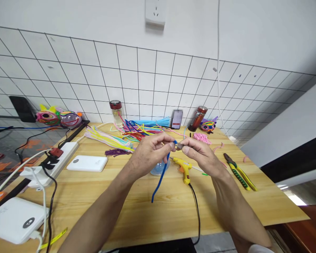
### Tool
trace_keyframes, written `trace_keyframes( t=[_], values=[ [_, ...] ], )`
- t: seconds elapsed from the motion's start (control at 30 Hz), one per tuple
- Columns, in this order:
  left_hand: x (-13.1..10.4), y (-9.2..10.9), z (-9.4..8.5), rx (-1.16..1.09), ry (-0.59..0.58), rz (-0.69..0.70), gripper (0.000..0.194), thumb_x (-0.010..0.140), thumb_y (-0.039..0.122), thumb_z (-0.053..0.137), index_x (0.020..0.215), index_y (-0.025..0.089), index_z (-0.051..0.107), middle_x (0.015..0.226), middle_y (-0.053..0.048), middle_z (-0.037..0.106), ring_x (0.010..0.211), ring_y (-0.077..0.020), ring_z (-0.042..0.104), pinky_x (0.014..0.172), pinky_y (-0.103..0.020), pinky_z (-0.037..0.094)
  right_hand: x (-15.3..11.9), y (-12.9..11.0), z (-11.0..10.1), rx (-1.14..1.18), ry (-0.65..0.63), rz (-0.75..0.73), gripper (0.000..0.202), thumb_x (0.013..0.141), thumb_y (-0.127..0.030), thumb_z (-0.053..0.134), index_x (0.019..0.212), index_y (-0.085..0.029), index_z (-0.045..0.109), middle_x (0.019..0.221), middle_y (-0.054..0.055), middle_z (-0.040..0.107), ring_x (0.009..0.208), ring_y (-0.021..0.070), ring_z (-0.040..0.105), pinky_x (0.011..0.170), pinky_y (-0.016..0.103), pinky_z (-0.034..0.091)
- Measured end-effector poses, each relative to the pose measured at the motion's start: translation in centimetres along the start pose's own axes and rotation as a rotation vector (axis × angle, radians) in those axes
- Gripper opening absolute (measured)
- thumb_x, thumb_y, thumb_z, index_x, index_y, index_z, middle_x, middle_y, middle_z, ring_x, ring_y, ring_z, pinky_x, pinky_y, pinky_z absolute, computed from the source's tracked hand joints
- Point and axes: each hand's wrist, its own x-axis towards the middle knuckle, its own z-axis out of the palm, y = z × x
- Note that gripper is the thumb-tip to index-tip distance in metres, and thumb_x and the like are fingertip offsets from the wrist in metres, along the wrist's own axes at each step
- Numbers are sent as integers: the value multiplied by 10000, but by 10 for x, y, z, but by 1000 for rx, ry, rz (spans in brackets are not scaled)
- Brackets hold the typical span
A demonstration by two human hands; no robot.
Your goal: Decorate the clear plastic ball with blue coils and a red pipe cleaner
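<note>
A blue pipe cleaner (pixel 162 175) is pinched in my left hand (pixel 154 149), and its long end hangs down over the table. Between the fingertips of my right hand (pixel 200 151) is a small grey tapered thing (pixel 179 144), its kind unclear. The grey piece meets the blue tip at my left fingers. Behind the hanging pipe cleaner sits a clear bluish round plastic piece (pixel 158 170), partly hidden by my left hand. A yellow glue gun (pixel 184 168) lies just below my right hand.
Bundles of coloured pipe cleaners (pixel 107 138) lie at the back. Pliers (pixel 239 172) are at right. A power strip (pixel 55 165), cables and white power banks (pixel 87 163) occupy the left. Bottles (pixel 198 118), a phone (pixel 176 119) and decorated fish-like figures (pixel 208 124) stand by the wall.
</note>
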Motion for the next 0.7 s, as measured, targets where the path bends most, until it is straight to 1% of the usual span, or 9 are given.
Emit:
trace_keyframes(
  t=[0.1, 0.23, 0.4, 0.53, 0.7],
  values=[
    [0, -2, 0, 20, -16, -4, 151, 958, 298, 679, 975, 161, 740, 668, 30, 657, 521, -83, 597, 524, -196, 484, 1, -2, -1, 68, -38, 22, 446, 1001, -637, 641, 898, -206, 690, 801, 0, 550, 746, 159, 495, 667, 301, 376],
    [1, -3, -1, 14, -22, -18, 145, 954, 290, 680, 984, 162, 741, 679, 27, 669, 524, -85, 606, 526, -195, 487, 3, -4, -2, 161, -86, 65, 476, 995, -656, 640, 975, -189, 727, 714, -34, 462, 632, 128, 371, 586, 290, 302],
    [2, 2, -1, -17, -32, -45, 152, 939, 307, 691, 963, 160, 720, 687, 26, 675, 505, -82, 597, 505, -194, 474, 3, -1, -4, 209, -132, 89, 475, 1005, -642, 630, 992, -178, 727, 678, -53, 409, 583, 112, 273, 548, 288, 234],
    [1, 4, -1, -40, -66, -42, 173, 946, 322, 679, 950, 155, 720, 664, 23, 661, 508, -88, 601, 506, -196, 470, 4, 1, -6, 212, -142, 89, 485, 993, -654, 646, 998, -178, 736, 677, -50, 426, 581, 111, 267, 542, 285, 220],
    [1, 5, -2, -58, -98, -63, 181, 930, 326, 687, 909, 148, 710, 612, 28, 626, 497, -90, 584, 499, -194, 457, 5, 3, -9, 230, -168, 82, 498, 982, -657, 668, 1044, -174, 773, 729, -22, 512, 597, 110, 309, 553, 282, 248]
  ],
)
